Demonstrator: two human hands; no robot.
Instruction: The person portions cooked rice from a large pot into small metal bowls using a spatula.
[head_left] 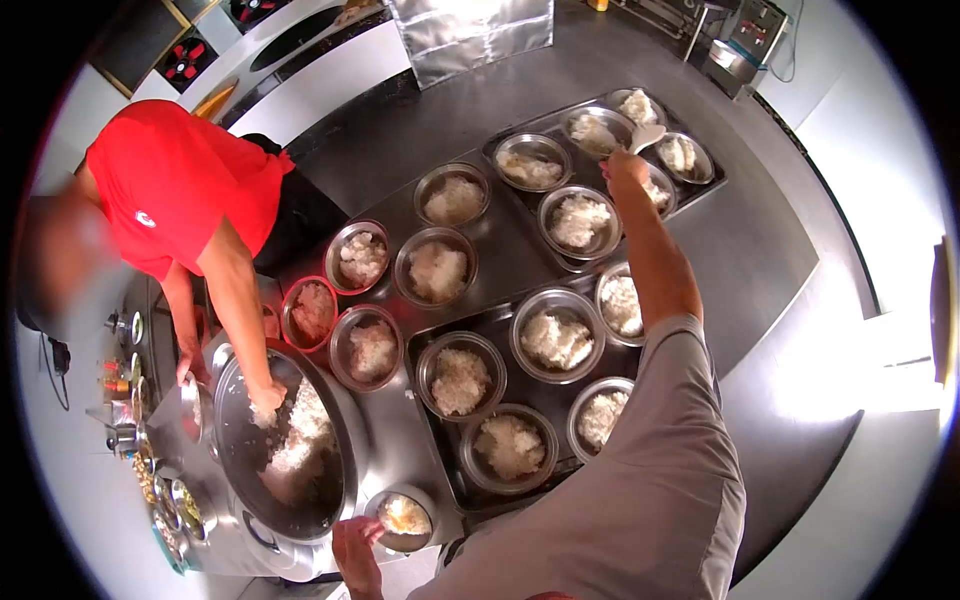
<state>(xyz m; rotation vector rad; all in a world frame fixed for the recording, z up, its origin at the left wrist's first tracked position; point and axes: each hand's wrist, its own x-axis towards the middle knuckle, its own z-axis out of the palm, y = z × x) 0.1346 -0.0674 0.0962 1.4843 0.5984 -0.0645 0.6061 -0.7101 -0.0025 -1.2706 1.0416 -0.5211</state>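
Head view: right hand at the end of an outstretched arm, grey sleeve, fingers closed round a white paddle; paddle's head just past the fingers, above the bowls of the far tray. Steel bowls with white rice lie about this hand, some partly behind the forearm. Left hand low and well apart from the right, fingertips at the rim of a small bowl holding rice; the angle is poor, so I cannot tell whether it grips or only touches. Near tray between the two hands, with more rice bowls on its dark base. Large pot just beyond the left hand, rice heaped inside. Co-worker in a red shirt across from the left hand: one hand down in the pot at the rice, the other by a bowl at the pot's far side. More rice bowls stand directly on the steel table, between pot and trays.
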